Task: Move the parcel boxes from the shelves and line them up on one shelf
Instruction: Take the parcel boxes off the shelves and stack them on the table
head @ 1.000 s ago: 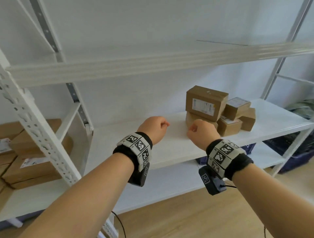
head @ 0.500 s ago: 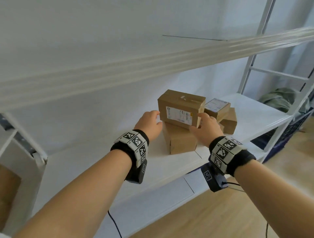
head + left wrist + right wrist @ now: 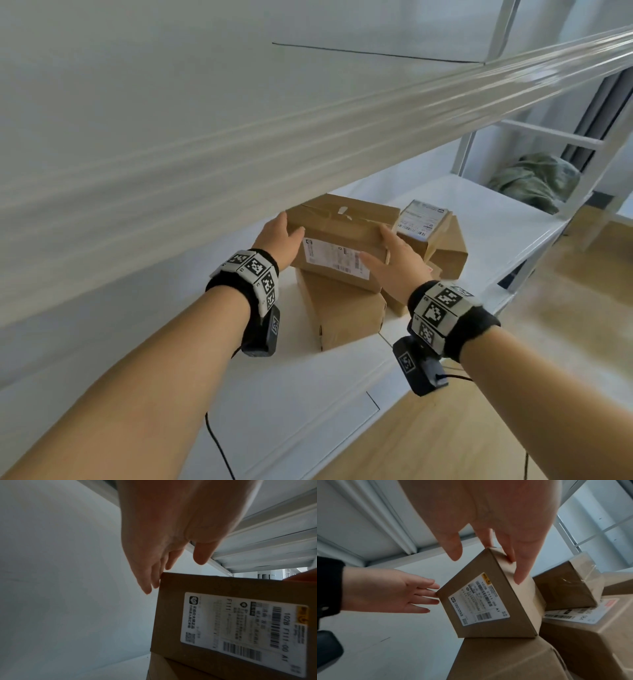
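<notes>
We have the top parcel box (image 3: 337, 236) between our two hands. Our left hand (image 3: 279, 238) lies flat against its left end, fingers straight and touching the cardboard edge, thumb over the top front corner. Our right hand (image 3: 388, 260) presses the right end with straight fingers, thumb spread across the labelled front face. Neither hand curls round the box; both are laid flat against it.

The top parcel box sits stacked on a lower box (image 3: 342, 311), which stands on the white shelf (image 3: 496, 222). Just right of the top parcel box, a smaller labelled box (image 3: 423, 219) rests on more brown boxes (image 3: 447, 250), partly hidden behind our right hand. Above the top parcel box runs the upper shelf (image 3: 239, 154). Far right of it, beyond the shelf frame, lies a green bundle (image 3: 534, 180).
</notes>
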The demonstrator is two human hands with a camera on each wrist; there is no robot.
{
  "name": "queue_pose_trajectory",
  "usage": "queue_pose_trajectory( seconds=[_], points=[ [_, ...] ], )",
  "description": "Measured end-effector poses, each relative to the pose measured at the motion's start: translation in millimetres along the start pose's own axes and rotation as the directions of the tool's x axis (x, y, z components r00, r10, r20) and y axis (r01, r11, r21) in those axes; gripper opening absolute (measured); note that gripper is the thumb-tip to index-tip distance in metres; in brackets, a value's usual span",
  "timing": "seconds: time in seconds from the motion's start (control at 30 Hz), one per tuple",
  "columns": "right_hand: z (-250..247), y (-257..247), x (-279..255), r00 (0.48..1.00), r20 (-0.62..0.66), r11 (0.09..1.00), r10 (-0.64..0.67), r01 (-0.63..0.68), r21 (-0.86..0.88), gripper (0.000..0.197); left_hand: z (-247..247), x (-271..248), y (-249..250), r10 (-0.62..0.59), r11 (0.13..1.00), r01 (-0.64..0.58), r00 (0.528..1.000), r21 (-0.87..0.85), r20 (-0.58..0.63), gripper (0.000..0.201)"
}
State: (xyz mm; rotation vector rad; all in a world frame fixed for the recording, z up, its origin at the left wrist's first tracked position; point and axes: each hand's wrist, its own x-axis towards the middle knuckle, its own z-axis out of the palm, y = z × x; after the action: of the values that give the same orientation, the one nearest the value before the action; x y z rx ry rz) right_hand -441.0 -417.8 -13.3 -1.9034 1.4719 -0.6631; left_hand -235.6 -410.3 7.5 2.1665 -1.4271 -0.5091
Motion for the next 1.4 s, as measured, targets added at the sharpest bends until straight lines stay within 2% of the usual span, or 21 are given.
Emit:
queue_pose_trajectory(
  seconds=[0.13,0.23,0.37,0.57,0.67,0.77,1.0,1.13,1.2,1.27,1.4],
  points=[
    [1,8,-4,0.999,-0.050,0.994,-0.007,0.012,0.107,0.066,7,-10,2,-0.034,0.999,0.031,0.996,-0.037,-0.084,0.058],
    [-4,9,-13,0.998,-0.060,0.989,-0.022,0.031,0.144,0.064,7,-29,2,-0.056,0.998,0.054,0.992,-0.021,-0.117,0.055],
    [-17,11,-33,0.997,-0.040,0.985,-0.072,0.078,0.156,0.072,4,-69,2,-0.111,0.994,0.111,0.977,-0.009,-0.185,0.051],
    [-39,15,-83,0.983,-0.004,0.967,-0.186,0.184,0.178,0.076,1,-155,6,-0.139,0.990,0.122,0.937,-0.073,-0.320,0.049],
    [-43,11,-111,0.963,0.027,0.944,-0.267,0.256,0.209,0.075,-5,-203,3,-0.152,0.986,0.111,0.910,-0.127,-0.385,0.057],
    [-41,0,-141,0.945,0.086,0.930,-0.316,0.291,0.223,0.075,-15,-253,1,-0.203,0.976,0.149,0.887,-0.160,-0.414,0.044],
    [-21,-44,-207,0.869,0.219,0.885,-0.445,0.388,0.257,0.066,-47,-354,-27,-0.297,0.955,0.242,0.801,-0.173,-0.520,0.033],
    [1,-78,-251,0.811,0.290,0.855,-0.509,0.439,0.275,0.070,-72,-413,-52,-0.360,0.933,0.300,0.748,-0.200,-0.557,0.034],
    [17,-96,-275,0.779,0.326,0.841,-0.536,0.457,0.290,0.071,-85,-444,-68,-0.398,0.916,0.341,0.718,-0.211,-0.571,0.041],
    [35,-116,-304,0.749,0.362,0.830,-0.555,0.472,0.297,0.074,-100,-476,-88,-0.425,0.903,0.368,0.678,-0.223,-0.600,0.047],
    [78,-154,-366,0.705,0.412,0.816,-0.577,0.493,0.300,0.075,-130,-542,-129,-0.471,0.868,0.444,0.600,-0.220,-0.647,0.043]
  ],
)
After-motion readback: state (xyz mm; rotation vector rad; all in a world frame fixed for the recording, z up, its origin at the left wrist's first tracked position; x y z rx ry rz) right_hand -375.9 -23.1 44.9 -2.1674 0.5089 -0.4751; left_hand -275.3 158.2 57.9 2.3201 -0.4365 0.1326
